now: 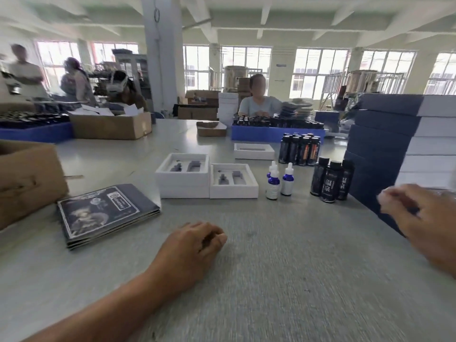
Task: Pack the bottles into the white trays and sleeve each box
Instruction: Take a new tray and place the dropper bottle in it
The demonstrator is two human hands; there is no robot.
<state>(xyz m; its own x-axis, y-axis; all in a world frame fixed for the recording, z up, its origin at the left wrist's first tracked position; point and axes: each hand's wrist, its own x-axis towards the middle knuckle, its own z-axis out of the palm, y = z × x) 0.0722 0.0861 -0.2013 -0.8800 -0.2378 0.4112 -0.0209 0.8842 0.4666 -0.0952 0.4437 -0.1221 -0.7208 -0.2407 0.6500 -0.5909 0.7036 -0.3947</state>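
Note:
Two white trays (183, 174) (233, 180) with grey cut-outs stand side by side mid-table, both without bottles. Right of them stand small blue dropper bottles (273, 183) and three tall dark bottles (330, 180). A flat stack of dark printed sleeves (106, 213) lies at the left. My left hand (195, 245) rests on the table near the middle, fingers loosely curled, holding nothing. At the right, blurred, my right hand (419, 213) hovers next to a pile of sleeved boxes (394, 144), its fingers curled with nothing visible in them.
A third white tray (254, 151) and a cluster of dark bottles (300, 149) stand farther back. Behind them is a blue crate of bottles (276, 133). Cardboard boxes (27, 178) (111, 125) sit at the left. A person sits across the table; others stand far left.

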